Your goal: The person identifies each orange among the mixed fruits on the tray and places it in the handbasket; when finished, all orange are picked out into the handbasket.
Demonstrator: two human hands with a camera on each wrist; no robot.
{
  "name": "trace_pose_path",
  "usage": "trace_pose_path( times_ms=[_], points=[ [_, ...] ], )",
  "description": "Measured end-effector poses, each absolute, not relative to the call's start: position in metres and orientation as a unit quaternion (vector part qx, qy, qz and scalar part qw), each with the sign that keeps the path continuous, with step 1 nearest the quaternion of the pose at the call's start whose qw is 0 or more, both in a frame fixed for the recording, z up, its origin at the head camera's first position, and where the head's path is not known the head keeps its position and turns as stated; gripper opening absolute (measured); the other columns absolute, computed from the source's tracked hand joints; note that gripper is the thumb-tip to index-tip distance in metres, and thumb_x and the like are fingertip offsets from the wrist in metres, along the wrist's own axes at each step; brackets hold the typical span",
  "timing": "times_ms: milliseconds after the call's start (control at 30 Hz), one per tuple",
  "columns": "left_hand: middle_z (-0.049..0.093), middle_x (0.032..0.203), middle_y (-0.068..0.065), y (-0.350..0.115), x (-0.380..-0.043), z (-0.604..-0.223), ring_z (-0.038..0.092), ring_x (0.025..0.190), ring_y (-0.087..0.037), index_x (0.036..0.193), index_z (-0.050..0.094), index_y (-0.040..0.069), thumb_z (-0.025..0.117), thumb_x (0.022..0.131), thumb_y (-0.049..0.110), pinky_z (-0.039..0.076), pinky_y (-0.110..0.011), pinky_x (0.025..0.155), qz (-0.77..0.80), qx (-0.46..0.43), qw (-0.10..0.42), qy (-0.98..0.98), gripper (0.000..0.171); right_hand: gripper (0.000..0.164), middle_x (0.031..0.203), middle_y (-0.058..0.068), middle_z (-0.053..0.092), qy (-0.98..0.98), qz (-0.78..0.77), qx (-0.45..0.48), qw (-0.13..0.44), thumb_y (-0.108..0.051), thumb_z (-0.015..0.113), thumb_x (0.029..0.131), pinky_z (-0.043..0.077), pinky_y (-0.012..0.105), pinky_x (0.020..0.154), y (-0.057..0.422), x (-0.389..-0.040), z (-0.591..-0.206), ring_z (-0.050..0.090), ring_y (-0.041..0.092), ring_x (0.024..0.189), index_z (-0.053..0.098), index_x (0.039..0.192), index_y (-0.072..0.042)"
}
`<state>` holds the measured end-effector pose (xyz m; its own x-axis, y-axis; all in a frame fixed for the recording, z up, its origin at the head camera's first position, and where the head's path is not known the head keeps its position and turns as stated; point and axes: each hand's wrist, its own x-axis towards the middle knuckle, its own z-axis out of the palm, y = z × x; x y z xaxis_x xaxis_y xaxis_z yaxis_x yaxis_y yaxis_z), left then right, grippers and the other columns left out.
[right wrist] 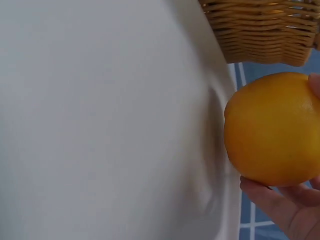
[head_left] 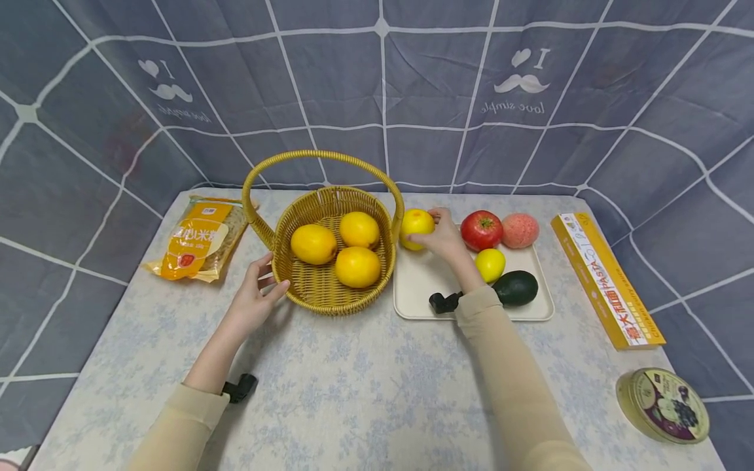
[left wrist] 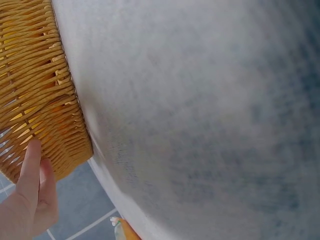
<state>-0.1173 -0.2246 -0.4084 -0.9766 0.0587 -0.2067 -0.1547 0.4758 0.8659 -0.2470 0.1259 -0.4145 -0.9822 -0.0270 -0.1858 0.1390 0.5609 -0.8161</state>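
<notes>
My right hand (head_left: 448, 242) holds a round yellow-orange fruit (head_left: 417, 229) between thumb and fingers, at the tray's back left corner. In the right wrist view this fruit (right wrist: 275, 129) is smooth, with fingertips beneath it and at its side. Left of it stands a wicker basket (head_left: 336, 307) with a tall handle; three oval yellow-orange fruits (head_left: 357, 267) lie inside. My left hand (head_left: 253, 294) touches the basket's left side, thumb by the rim. Seen from the left wrist, straight fingers (left wrist: 31, 165) lie against the woven wall (left wrist: 50, 110).
The cream tray (head_left: 421, 294) also bears a red fruit (head_left: 482, 230), a pink peach (head_left: 520, 231), a lemon (head_left: 491, 265) and a dark green avocado (head_left: 516, 288). An orange food packet (head_left: 197, 239) lies left, a pasta box (head_left: 609, 281) and a round lidded jar (head_left: 662, 405) right.
</notes>
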Motion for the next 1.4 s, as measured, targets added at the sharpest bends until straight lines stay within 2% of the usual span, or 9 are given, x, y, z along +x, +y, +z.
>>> trace_pose_path(
  times_ms=[533,700,1000,1400],
  points=[
    [0.02,0.148,-0.023,-0.225,-0.117,-0.407,0.029,0.133,-0.04,0.151,0.002,0.016,0.051,0.096,0.034,0.04,-0.053,0.099,0.51,-0.02,0.108,0.853,0.076,0.078,0.133,0.017,0.046,0.855,-0.514,0.02,0.074,-0.032,0.074,0.076,0.044,0.043,0.095,0.139,-0.197,-0.374,0.048,0.03,0.116,0.031,0.137,-0.008],
    [0.02,0.148,-0.022,-0.226,-0.117,-0.407,0.029,0.134,-0.039,0.152,0.001,0.017,0.051,0.096,0.036,0.04,-0.053,0.099,0.508,-0.021,0.112,0.854,0.077,0.077,0.133,0.015,0.046,0.855,-0.514,-0.009,0.069,-0.031,0.074,0.076,0.042,0.044,0.098,0.134,-0.181,-0.362,0.047,0.03,0.118,0.031,0.136,-0.008],
    [0.023,0.146,-0.023,-0.229,-0.118,-0.408,0.031,0.133,-0.039,0.152,0.002,0.015,0.052,0.096,0.033,0.043,-0.052,0.098,0.509,-0.018,0.109,0.854,0.077,0.073,0.132,0.011,0.046,0.839,-0.53,-0.086,0.087,-0.029,0.076,0.074,0.043,0.046,0.099,0.101,-0.156,-0.35,0.047,0.029,0.117,0.035,0.132,-0.011],
    [0.027,0.145,-0.021,-0.223,-0.116,-0.405,0.034,0.132,-0.035,0.152,0.006,0.016,0.055,0.095,0.022,0.048,-0.04,0.094,0.541,-0.04,0.098,0.834,0.075,0.071,0.131,0.003,0.047,0.838,-0.497,-0.183,0.13,-0.029,0.076,0.073,0.046,0.04,0.095,0.035,-0.151,-0.355,0.05,0.02,0.119,0.038,0.131,-0.017]
  ],
)
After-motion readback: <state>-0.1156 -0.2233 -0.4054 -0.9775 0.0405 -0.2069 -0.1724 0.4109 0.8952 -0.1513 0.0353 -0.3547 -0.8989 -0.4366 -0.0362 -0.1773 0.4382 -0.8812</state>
